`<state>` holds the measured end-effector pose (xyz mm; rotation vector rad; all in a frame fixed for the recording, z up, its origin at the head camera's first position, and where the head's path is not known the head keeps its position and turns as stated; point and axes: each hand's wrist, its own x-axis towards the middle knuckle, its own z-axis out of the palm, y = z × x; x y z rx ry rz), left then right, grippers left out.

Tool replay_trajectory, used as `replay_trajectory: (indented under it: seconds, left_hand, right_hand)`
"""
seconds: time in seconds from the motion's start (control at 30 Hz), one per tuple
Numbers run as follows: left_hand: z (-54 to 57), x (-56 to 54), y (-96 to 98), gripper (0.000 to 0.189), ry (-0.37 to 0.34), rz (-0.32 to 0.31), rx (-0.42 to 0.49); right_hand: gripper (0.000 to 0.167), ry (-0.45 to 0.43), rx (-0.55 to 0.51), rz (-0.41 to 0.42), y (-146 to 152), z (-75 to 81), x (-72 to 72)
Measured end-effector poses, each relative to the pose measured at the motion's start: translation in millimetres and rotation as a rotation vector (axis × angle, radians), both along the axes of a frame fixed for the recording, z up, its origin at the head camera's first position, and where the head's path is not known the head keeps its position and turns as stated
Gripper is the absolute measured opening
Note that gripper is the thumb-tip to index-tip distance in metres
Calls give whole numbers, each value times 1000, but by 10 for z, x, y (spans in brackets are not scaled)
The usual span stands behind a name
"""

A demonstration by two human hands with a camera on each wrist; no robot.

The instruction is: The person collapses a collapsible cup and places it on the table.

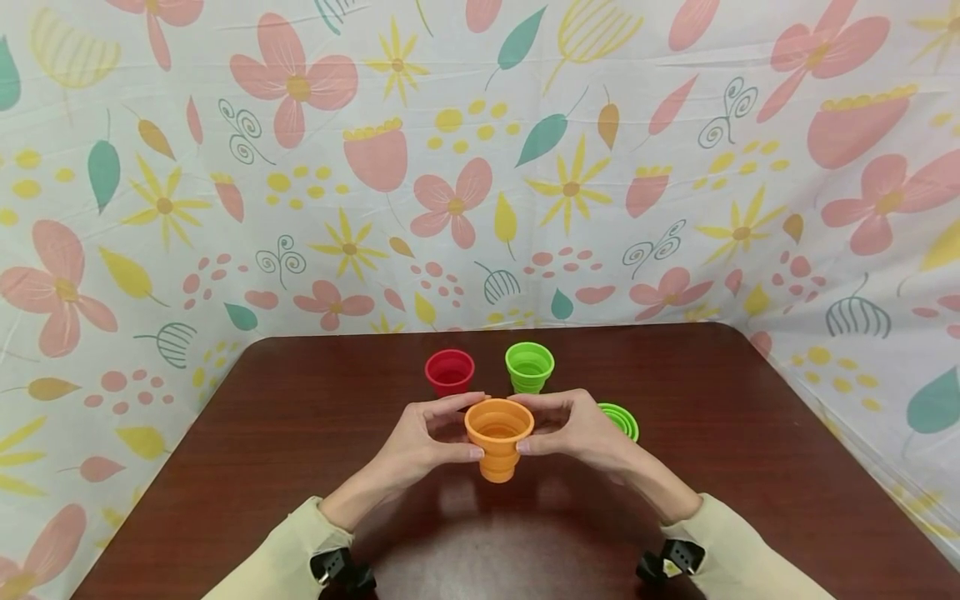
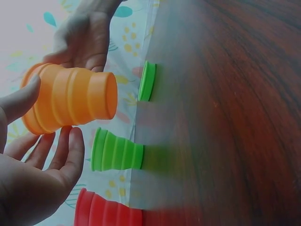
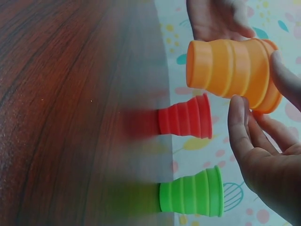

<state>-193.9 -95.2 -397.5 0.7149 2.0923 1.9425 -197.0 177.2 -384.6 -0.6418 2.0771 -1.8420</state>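
An orange collapsible cup (image 1: 498,450), fully extended and upright, is held above the table between both hands. My left hand (image 1: 420,442) grips its left side near the rim, the thumb on the near side and fingers behind. On the opposite side, my right hand (image 1: 577,429) grips it in the same way. Both wrist views show the orange cup (image 2: 70,99) (image 3: 230,68) with its stepped wall and its base off the tabletop. Behind it stand a red collapsible cup (image 1: 450,372) and a green collapsible cup (image 1: 529,367), both extended.
A flattened green collapsible cup (image 1: 621,421) lies on the table to the right, partly hidden by my right hand. The dark wooden table (image 1: 300,467) has a glossy surface. A flower-patterned cloth (image 1: 457,275) hangs behind and at both sides.
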Motion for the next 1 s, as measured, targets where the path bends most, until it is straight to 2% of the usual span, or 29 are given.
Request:
replay_trajectory:
  seconds: [0.33, 0.53, 0.8, 1.0]
  left_hand:
    - [-20, -3, 3, 62, -27, -5, 55]
    - [-39, -4, 7, 59, -29, -14, 102]
    - [-80, -21, 23, 53, 50, -28, 115]
    - [-99, -19, 25, 49, 60, -37, 178]
  right_hand:
    - [58, -17, 37, -34, -8, 5, -4]
    - [58, -47, 25, -41, -4, -1, -2]
    - [54, -74, 6, -48, -8, -30, -5]
    - [52, -78, 32, -68, -9, -37, 9]
